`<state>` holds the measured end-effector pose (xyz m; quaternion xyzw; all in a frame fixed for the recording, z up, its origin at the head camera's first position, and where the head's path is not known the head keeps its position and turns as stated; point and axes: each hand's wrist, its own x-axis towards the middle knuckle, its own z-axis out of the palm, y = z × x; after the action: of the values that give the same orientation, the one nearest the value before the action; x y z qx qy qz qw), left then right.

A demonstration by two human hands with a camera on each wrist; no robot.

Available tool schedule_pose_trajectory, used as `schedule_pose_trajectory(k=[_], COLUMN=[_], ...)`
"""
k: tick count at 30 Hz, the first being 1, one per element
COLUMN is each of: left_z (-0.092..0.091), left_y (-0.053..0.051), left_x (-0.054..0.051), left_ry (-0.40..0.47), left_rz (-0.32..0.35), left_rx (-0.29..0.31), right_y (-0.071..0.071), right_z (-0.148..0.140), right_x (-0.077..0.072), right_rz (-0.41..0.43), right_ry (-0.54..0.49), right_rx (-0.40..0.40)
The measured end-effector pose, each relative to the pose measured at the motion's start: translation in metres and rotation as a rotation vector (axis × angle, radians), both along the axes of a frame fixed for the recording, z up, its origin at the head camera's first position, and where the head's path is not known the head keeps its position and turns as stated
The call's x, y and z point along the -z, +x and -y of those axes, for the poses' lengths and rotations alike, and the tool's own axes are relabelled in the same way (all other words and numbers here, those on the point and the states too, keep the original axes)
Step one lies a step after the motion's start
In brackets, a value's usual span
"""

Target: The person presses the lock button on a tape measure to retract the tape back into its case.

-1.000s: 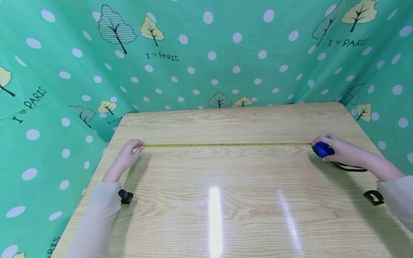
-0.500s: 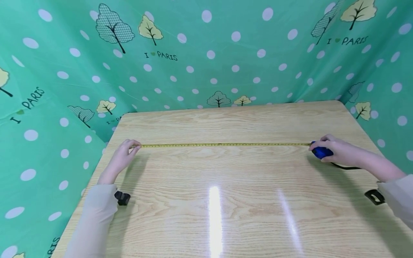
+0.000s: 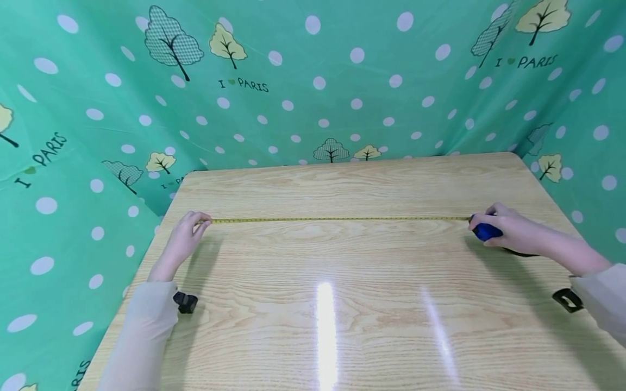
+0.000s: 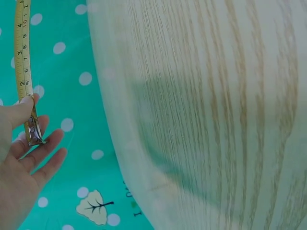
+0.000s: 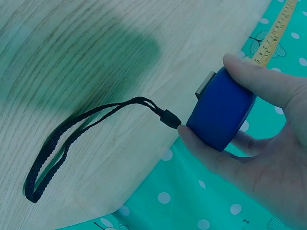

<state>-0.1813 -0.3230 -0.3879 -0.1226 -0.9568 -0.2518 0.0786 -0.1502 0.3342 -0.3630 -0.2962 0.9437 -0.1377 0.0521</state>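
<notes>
A yellow tape measure blade (image 3: 337, 219) runs nearly straight across the far half of the table, held above the wood. At its left end my left hand (image 3: 182, 239) pinches the blade between thumb and fingers. The left wrist view shows the metal end hook (image 4: 34, 134) just past the thumb, against the fingers. On the right, my right hand (image 3: 513, 231) grips the blue tape measure case (image 3: 486, 231). Thumb and fingers wrap that case in the right wrist view, and a black wrist strap (image 5: 62, 139) dangles from it. The blade leaves the case beside the thumb.
The light wood table (image 3: 381, 282) reaches back to a green dotted curtain (image 3: 293, 81), which also hangs at both sides. Black wrist-worn pieces show by the left sleeve (image 3: 186, 302) and the right sleeve (image 3: 568, 300). Bright reflections streak the tabletop.
Both hands have shifted slightly left in the view, the left a little more at first. The blade stays stretched between them. The strap below the case has swung and shows less.
</notes>
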Motion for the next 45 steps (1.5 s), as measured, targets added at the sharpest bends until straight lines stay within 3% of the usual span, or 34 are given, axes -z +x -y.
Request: schedule_pose_trajectory(k=[35,45], left_z=[-0.001,0.0], left_y=[0.006,0.006], left_x=[0.009,0.012], left_ry=[-0.017,-0.016], left_rz=[-0.107,-0.14], left_rx=[0.02,0.047], right_y=[0.005,0.002], right_z=[0.0,-0.002], right_x=[0.002,0.005], right_rz=[-0.031,-0.099], right_ry=[0.002,-0.083], right_rx=[-0.037,-0.069])
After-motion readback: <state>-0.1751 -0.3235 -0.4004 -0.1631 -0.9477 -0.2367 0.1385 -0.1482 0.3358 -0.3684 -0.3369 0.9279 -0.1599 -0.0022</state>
